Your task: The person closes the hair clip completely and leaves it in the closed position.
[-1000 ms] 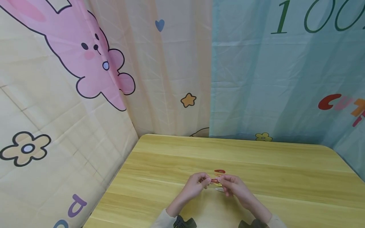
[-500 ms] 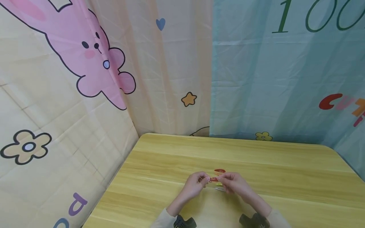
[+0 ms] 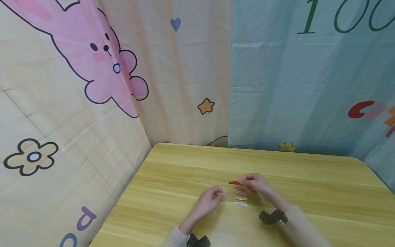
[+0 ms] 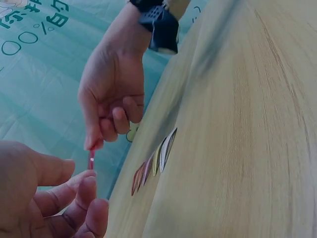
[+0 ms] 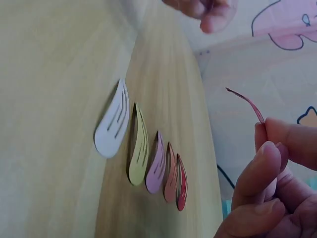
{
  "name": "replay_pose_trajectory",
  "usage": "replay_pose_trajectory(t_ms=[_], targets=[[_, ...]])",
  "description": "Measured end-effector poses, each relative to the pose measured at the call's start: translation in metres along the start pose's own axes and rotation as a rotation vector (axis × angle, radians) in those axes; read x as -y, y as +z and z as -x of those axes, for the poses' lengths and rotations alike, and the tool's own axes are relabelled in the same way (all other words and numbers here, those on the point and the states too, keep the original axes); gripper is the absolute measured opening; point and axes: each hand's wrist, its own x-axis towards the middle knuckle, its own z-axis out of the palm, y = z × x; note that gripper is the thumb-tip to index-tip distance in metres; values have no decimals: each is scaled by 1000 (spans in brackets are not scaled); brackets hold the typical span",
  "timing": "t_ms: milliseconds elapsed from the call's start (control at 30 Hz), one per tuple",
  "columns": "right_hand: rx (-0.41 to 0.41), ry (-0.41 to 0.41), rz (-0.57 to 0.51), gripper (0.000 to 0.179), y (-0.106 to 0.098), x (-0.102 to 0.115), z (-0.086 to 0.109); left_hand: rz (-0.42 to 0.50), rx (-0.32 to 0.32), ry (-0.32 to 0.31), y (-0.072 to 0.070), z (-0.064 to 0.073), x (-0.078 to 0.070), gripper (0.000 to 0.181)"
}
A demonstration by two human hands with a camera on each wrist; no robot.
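Observation:
My right hand (image 3: pixel 255 183) pinches a red snap hair clip (image 5: pixel 250 105) between thumb and forefinger, its narrow end free. In the head view it is over the far end of a row of similar clips on the table. From near to far, the row runs white clip (image 5: pixel 111 124), yellow clip (image 5: pixel 138 153), pink clip (image 5: pixel 156 168), orange clip (image 5: pixel 171 178) and another red clip (image 5: pixel 182 188). My left hand (image 3: pixel 211 199) is raised to the left of the row, holding nothing, thumb apart from its loosely bent fingers in the left wrist view.
A light wood table (image 3: pixel 172 171) lies below both hands. Printed curtains (image 3: pixel 185 68) hang behind it and along its left side. A dark wrist device (image 3: pixel 271 218) is worn on the right forearm, another (image 3: pixel 198 241) on the left.
Both hands were together at the red hair clip. The left hand has let go, and the right hand has carried the clip away toward the far end of the row.

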Motion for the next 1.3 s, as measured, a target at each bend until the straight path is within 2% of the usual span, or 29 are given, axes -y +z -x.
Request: replay_pose_trajectory(t_ms=[133,267,500,800,1100,1300], targets=[[-92,42,33,23,-4,-3,-11,-25,34,4,0,4,0,19],[-147,61,81,20,-8,-7,-20,-46,54,9,1,8,-2,17],[-174,77,168,18,-11,-16,-27,-37,67,22,1,12,-5,15],[-211,176,259,21,-13,-23,-29,-51,96,21,2,14,-4,17],[-226,195,197,20,-14,-20,-27,-60,95,18,-1,17,-7,16],[-244,191,198,18,-13,-21,-25,-73,88,22,-1,18,-8,16]])
